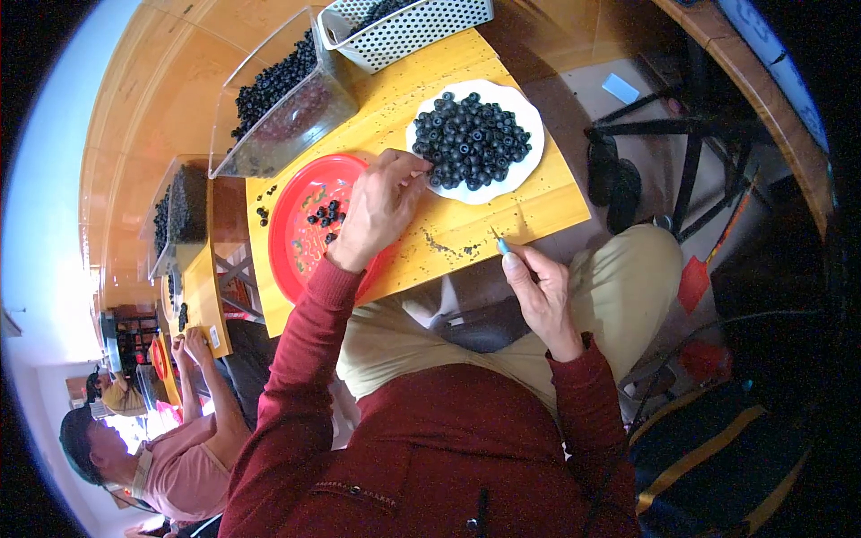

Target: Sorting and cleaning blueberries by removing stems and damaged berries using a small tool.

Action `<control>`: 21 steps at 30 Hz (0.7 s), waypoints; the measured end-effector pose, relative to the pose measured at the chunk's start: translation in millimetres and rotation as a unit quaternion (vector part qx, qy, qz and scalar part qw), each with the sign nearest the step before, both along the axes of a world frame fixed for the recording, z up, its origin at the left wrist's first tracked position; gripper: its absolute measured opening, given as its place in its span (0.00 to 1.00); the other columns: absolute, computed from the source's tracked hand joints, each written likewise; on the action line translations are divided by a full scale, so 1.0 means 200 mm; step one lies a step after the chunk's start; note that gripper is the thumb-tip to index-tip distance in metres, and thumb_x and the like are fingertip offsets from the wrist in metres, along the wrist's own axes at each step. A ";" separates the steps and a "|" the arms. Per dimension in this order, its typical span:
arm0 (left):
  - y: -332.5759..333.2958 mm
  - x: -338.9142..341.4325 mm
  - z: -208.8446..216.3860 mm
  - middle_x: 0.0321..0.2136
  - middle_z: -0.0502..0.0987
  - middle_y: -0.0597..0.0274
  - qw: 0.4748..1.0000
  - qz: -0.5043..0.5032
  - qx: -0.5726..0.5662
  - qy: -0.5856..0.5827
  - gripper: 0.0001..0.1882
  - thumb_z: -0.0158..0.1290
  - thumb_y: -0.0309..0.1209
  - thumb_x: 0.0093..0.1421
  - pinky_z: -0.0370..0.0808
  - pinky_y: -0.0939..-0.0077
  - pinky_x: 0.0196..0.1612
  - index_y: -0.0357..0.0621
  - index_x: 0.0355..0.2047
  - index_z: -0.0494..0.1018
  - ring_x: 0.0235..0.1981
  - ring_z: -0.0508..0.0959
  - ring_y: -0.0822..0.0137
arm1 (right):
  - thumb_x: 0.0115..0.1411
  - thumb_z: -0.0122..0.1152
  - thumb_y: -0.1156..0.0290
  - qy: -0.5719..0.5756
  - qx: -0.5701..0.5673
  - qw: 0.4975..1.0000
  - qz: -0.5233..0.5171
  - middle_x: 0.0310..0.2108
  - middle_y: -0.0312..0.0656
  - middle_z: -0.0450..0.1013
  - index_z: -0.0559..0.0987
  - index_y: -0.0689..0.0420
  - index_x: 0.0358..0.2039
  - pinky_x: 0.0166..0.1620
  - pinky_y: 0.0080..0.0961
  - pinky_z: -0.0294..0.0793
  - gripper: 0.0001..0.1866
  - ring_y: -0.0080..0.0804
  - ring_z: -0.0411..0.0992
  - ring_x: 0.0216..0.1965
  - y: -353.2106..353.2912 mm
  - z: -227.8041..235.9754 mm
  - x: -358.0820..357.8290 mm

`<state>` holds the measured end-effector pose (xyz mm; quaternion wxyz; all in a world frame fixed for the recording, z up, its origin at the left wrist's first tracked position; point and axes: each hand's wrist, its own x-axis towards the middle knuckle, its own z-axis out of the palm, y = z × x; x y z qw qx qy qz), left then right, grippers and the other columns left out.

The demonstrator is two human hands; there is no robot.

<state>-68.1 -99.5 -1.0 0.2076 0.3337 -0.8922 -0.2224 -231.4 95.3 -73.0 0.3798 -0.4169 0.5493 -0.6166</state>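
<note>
My left hand (381,204) reaches over the red plate (300,193) to the near edge of a white plate (531,117) heaped with dark berries (471,136); its fingertips pinch at a berry there. Several berries (325,217) lie on the red plate. My right hand (541,291) rests at the yellow table's front edge (529,211), holding a small thin tool with a blue handle (500,242), tip pointing up toward the table. Both sleeves are dark red.
A clear bin of berries (273,94) and a white perforated basket (404,27) stand at the table's far side. Another person sits to my left at a similar table (202,296) with bins. A black stool (682,152) and a red object (692,282) are on my right.
</note>
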 end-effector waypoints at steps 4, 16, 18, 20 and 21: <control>0.01 0.01 -0.02 0.37 0.77 0.47 0.999 -0.022 -0.047 0.001 0.10 0.53 0.23 0.59 0.77 0.64 0.38 0.35 0.40 0.77 0.37 0.80 0.50 | 0.68 0.57 0.61 -0.006 -0.001 1.000 -0.001 0.22 0.27 0.66 0.80 0.64 0.45 0.29 0.17 0.62 0.17 0.14 0.61 0.26 0.00 0.00 0.00; 0.08 -0.05 0.01 0.36 0.76 0.50 0.999 0.020 -0.003 -0.027 0.12 0.60 0.31 0.59 0.77 0.67 0.36 0.37 0.41 0.77 0.32 0.79 0.57 | 0.68 0.56 0.61 -0.007 -0.001 1.000 0.001 0.22 0.28 0.67 0.79 0.65 0.45 0.29 0.17 0.62 0.18 0.14 0.62 0.26 0.00 0.01 -0.01; 0.08 -0.04 0.01 0.35 0.77 0.51 0.999 0.017 -0.008 -0.026 0.12 0.60 0.31 0.59 0.77 0.68 0.35 0.37 0.40 0.77 0.31 0.79 0.58 | 0.68 0.56 0.61 -0.006 -0.003 1.000 0.000 0.22 0.28 0.67 0.79 0.65 0.46 0.29 0.17 0.62 0.18 0.14 0.62 0.26 0.00 0.01 0.00; 0.09 -0.04 0.01 0.33 0.78 0.47 1.000 0.011 -0.010 -0.007 0.11 0.60 0.29 0.57 0.77 0.65 0.34 0.36 0.39 0.78 0.30 0.80 0.55 | 0.69 0.56 0.62 -0.005 -0.007 1.000 -0.002 0.23 0.28 0.67 0.79 0.65 0.46 0.29 0.17 0.62 0.18 0.14 0.62 0.26 0.01 0.00 0.00; 0.09 -0.04 0.01 0.33 0.78 0.47 1.000 0.010 -0.010 -0.007 0.11 0.60 0.29 0.57 0.77 0.65 0.34 0.36 0.39 0.78 0.30 0.80 0.55 | 0.69 0.56 0.61 -0.008 -0.005 1.000 0.000 0.23 0.28 0.67 0.79 0.65 0.46 0.29 0.17 0.62 0.18 0.14 0.62 0.26 0.01 0.01 0.00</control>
